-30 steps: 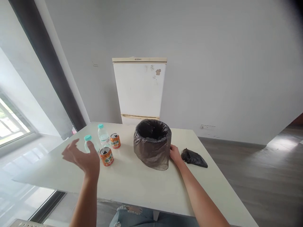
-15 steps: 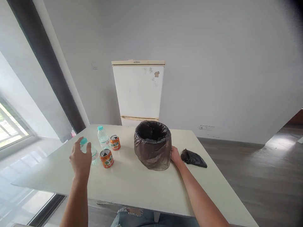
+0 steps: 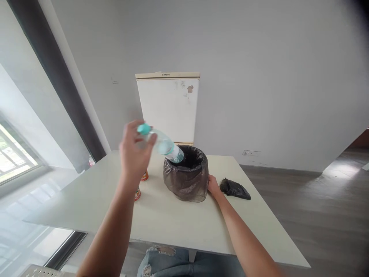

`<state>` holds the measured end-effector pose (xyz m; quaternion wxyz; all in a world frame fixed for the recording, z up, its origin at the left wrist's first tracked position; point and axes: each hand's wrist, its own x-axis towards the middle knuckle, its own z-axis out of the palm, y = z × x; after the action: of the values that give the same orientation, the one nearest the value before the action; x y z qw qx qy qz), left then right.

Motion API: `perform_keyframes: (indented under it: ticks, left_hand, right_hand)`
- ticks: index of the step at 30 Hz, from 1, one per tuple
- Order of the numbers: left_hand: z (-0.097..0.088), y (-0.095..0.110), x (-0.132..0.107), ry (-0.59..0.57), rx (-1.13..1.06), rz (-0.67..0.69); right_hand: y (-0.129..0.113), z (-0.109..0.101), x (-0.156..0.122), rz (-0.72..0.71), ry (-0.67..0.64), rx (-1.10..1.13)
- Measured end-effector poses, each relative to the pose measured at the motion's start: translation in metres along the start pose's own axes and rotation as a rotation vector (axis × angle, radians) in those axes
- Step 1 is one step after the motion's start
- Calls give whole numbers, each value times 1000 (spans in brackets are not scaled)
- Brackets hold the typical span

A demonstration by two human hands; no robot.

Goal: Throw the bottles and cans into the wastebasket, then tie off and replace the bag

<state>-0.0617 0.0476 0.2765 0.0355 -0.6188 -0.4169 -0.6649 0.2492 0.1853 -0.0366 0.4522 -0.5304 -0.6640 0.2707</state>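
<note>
My left hand is raised above the table, its fingers pinched round a clear plastic bottle with a teal cap. The bottle lies tilted, cap toward me, its base over the rim of a small bin lined with a black bag. My right hand rests against the right side of the bin, fingers curled on the bag. Two orange cans stand behind my left forearm, mostly hidden.
The white table runs from a window at the left to a wooden floor at the right. A crumpled black bag lies right of the bin. A white fridge stands against the wall behind.
My left hand closed on the near bottle, lifted it and swung it right toward the bin's mouth. The right hand stayed on the bin.
</note>
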Motion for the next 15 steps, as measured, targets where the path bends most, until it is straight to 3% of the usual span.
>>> perform_keyframes:
  ticks: [4, 8, 12, 15]
  left_hand:
    - [55, -11, 17, -339, 57, -26]
    - [102, -22, 20, -608, 156, -19]
    - [142, -44, 12, -878, 265, 32]
    - [164, -63, 3, -1000, 308, 55]
  right_hand:
    - [0, 0, 1, 3, 13, -9]
    - [1, 1, 2, 5, 9, -16]
    - [2, 1, 3, 12, 14, -29]
    - [3, 1, 3, 14, 12, -36]
